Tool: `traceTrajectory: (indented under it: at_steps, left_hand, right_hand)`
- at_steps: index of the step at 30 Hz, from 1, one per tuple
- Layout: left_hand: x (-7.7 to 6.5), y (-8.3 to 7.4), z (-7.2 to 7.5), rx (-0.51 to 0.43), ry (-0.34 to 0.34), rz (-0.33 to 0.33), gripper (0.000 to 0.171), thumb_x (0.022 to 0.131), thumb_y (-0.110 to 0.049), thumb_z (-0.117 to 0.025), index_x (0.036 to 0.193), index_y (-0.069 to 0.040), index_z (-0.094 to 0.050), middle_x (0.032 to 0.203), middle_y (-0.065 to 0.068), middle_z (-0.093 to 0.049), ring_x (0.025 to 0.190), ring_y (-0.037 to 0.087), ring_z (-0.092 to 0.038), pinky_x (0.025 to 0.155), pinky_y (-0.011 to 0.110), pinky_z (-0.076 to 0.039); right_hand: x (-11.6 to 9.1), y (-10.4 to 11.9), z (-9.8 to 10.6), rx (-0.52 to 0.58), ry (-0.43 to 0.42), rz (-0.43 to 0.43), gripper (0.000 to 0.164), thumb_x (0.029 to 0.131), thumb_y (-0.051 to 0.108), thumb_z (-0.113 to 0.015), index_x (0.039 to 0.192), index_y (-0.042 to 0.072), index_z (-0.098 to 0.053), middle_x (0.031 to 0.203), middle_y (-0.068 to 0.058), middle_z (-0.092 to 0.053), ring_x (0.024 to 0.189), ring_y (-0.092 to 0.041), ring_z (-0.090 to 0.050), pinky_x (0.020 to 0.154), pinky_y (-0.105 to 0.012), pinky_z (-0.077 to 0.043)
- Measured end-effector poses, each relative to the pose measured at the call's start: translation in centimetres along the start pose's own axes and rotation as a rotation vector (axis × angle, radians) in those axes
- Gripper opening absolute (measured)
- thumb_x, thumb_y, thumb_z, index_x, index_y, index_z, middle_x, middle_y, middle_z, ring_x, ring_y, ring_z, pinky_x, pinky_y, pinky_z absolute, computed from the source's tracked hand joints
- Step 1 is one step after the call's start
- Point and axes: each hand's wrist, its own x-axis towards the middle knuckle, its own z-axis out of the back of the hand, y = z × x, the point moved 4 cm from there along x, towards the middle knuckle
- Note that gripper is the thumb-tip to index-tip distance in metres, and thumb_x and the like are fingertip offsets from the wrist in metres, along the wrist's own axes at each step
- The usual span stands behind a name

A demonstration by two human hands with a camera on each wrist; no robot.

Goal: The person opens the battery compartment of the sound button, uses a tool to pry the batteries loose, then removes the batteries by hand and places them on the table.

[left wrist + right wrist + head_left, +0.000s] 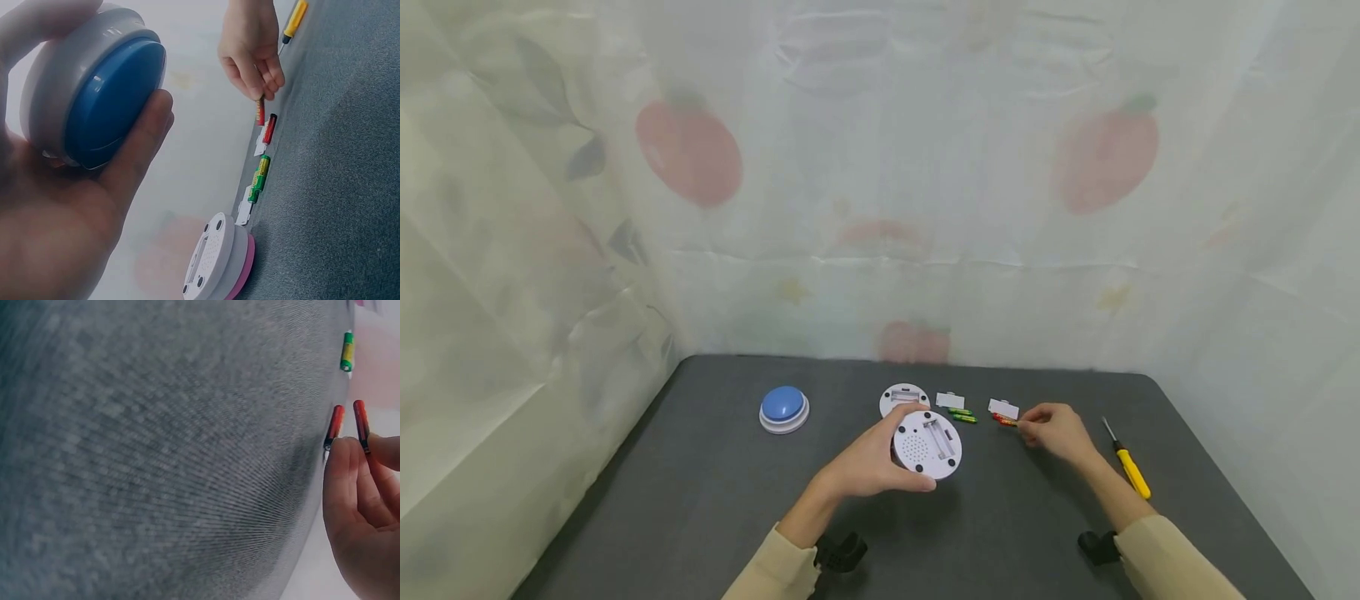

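The left hand (pixel 880 458) is raised over the dark desk (pixel 700 500), thumb below and fingers above, its grip closed round a blue-domed button (pixel 925 450) — battery slot (pixel 938 439) facing the head camera. Right of this button, the right hand (pixel 1057 431) reaches low, its grip pinching a red battery (pixel 360 420) between thumb and fingertips; another red battery (pixel 336 420) lies just beside. Green batteries (pixel 965 418) and an upturned pink-domed button (pixel 898 397) lie behind the held button; well left of it stands a second blue button (pixel 783 406), well right a yellow screwdriver (pixel 1132 473). Pale curtains (pixel 925 167) printed with strawberries (pixel 691 154) hang beyond it. Left fingers cover part of the pink-domed button; in the left wrist view, right fingertips hide one battery end — both sleeves (pixel 775 567) are cut off.
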Motion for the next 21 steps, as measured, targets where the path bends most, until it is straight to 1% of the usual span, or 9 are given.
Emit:
traceTrajectory:
  at_steps: [5,14,21]
  left_hand:
    - [0.02,0.07,-0.04,-0.001,-0.001,0.005,0.095,0.073,-0.032,-0.092,0.151,-0.023,-0.039,0.118,-0.001,-0.057,0.101,0.015,-0.058,0.087,0.031,-0.047]
    - [0.11,0.15,-0.1,0.003,-0.002,-0.009,0.095,0.073,-0.031,-0.092,0.151,-0.023,-0.039,0.119,-0.002,-0.057,0.101,0.015,-0.058,0.088,0.031,-0.046]
    - [0.04,0.0,-0.15,0.024,-0.003,-0.004,0.095,0.073,-0.033,-0.092,0.151,-0.022,-0.039,0.12,-0.003,-0.057,0.103,0.014,-0.057,0.089,0.031,-0.045]
  right_hand:
    - [0.44,-0.48,-0.44,-0.061,0.008,-0.028,0.014,0.095,0.013,-0.071,0.099,-0.001,-0.072,0.083,-0.006,-0.07,0.072,-0.019,-0.068,0.068,-0.036,-0.056]
    - [0.9,-0.17,-0.75,-0.119,0.029,0.009,0.011,0.094,0.009,-0.071,0.094,-0.002,-0.072,0.082,-0.006,-0.068,0.071,-0.019,-0.068,0.064,-0.036,-0.057]
    - [1.0,-0.18,-0.81,-0.141,0.012,-0.001,0.011,0.093,0.009,-0.072,0.093,-0.002,-0.073,0.081,-0.007,-0.068,0.068,-0.019,-0.067,0.061,-0.034,-0.056]
